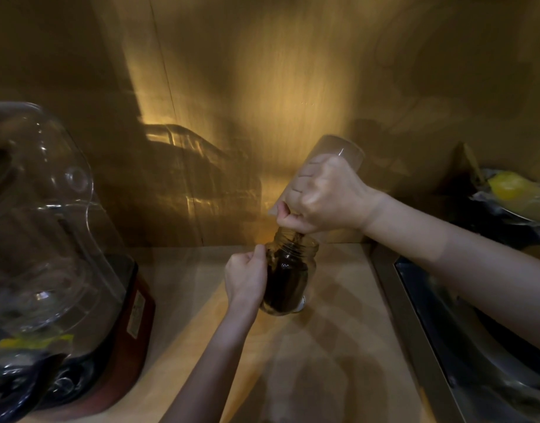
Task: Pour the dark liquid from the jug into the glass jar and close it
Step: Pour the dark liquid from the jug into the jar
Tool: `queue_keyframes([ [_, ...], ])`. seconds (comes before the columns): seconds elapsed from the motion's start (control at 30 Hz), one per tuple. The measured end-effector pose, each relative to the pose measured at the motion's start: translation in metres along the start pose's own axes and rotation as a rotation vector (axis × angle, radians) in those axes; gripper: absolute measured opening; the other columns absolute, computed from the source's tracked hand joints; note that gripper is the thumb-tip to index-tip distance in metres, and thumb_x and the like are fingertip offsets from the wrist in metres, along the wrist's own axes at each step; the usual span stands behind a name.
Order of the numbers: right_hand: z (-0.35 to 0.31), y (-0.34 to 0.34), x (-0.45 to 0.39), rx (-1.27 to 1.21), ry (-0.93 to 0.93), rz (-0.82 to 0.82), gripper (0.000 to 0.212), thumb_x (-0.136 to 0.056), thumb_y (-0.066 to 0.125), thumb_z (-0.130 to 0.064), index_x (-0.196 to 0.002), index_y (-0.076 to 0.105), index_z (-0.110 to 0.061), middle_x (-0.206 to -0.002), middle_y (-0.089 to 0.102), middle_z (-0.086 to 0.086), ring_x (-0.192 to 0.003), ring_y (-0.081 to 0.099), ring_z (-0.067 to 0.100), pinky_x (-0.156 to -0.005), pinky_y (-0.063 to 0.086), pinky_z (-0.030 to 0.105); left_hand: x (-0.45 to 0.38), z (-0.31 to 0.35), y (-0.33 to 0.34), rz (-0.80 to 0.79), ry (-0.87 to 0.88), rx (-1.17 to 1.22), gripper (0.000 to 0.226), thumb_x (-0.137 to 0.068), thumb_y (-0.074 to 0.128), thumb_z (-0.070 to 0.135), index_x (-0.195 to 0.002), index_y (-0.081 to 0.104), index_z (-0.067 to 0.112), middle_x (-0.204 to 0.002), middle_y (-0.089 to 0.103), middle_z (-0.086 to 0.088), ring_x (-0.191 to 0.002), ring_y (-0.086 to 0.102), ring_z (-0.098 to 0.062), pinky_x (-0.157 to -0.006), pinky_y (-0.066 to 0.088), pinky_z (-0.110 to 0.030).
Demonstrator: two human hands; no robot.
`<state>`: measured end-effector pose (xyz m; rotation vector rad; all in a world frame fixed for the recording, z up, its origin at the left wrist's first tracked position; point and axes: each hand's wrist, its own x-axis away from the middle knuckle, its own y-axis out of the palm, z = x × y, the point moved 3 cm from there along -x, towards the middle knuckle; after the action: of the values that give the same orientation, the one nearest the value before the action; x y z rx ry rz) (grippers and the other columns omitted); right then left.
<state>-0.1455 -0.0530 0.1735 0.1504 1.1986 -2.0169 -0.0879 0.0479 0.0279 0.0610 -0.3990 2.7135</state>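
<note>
- Risk: clear plastic jug point(323, 172), tipped steeply in the right hand point(322, 199) closed round it, could slop past the rim if it drifts.
- Left hand point(247, 277) wraps the clear glass jar point(290, 276) on the wooden counter point(339, 346).
- Jar mostly full of dark liquid; jug looks near empty; no lid visible.

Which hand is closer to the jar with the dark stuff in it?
Left. The left hand is wrapped around the side of the glass jar, touching it. The right hand is above the jar's mouth, holding the tipped jug.

Head-height view, downward, close over counter point(323, 346)
</note>
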Motion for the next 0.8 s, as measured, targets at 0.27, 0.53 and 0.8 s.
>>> queue_keyframes([
  [0.27,-0.001,0.0,-0.005,0.021,-0.017,-0.034,0.036,-0.072,0.061,-0.019,-0.036,0.055,-0.012,-0.033,0.054,0.002,-0.032,0.051,0.02,-0.038,0.047,0.024,-0.002,0.001,-0.001,-0.005,-0.011,0.018,0.043,-0.082,0.046,0.029,-0.041,0.04,0.019,-0.046,0.037,0.0,-0.049,0.038,-0.018,-0.055,0.032,-0.031],
  [0.53,0.008,-0.003,-0.009,0.041,-0.001,0.009,0.039,-0.074,0.057,-0.017,-0.036,0.055,-0.012,-0.031,0.052,0.001,-0.03,0.048,0.018,-0.036,0.043,0.022,-0.007,0.0,-0.001,0.012,-0.032,0.036,0.043,-0.08,0.048,0.029,-0.038,0.041,0.018,-0.045,0.038,-0.001,-0.049,0.039,-0.02,-0.056,0.034,-0.033],
  [0.8,-0.003,0.003,-0.006,0.014,-0.017,-0.02,0.037,-0.073,0.059,-0.019,-0.037,0.056,-0.012,-0.034,0.055,0.002,-0.033,0.051,0.019,-0.038,0.044,0.022,-0.01,-0.005,0.001,0.009,-0.03,0.041,0.044,-0.08,0.048,0.029,-0.037,0.041,0.019,-0.044,0.039,0.001,-0.047,0.039,-0.018,-0.053,0.033,-0.031],
])
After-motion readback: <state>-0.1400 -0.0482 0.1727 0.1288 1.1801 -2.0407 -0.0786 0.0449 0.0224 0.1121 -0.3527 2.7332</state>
